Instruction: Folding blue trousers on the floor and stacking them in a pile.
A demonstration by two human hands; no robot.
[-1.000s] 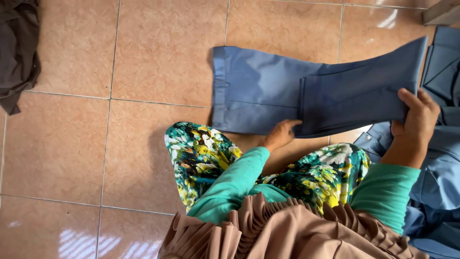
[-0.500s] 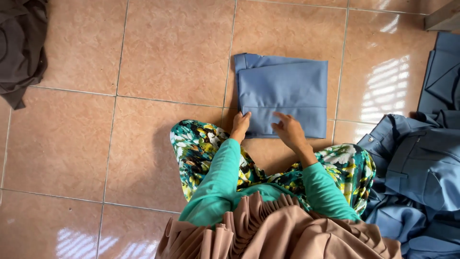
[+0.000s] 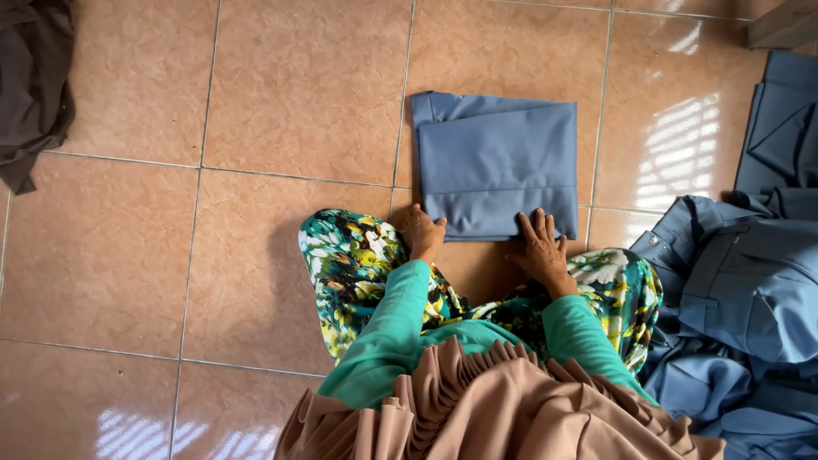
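A folded blue-grey garment (image 3: 497, 162) lies flat as a neat rectangle on the tiled floor in front of my knees. My left hand (image 3: 422, 232) rests at its near left corner, fingers curled against the edge. My right hand (image 3: 540, 248) lies on the near right edge with fingers spread on the cloth. I wear green sleeves and floral trousers (image 3: 349, 264), and I sit on the floor.
A heap of unfolded blue-grey clothes (image 3: 741, 298) fills the right side. A dark brown cloth (image 3: 32, 85) lies at the top left corner. The floor is glossy orange-brown tile (image 3: 170, 255). A pleated tan cloth (image 3: 494, 409) hangs at the bottom.
A second ago the garment lay long across the floor with my right hand lifting its end. It is now folded into a compact rectangle, and both hands have settled on its near edge.
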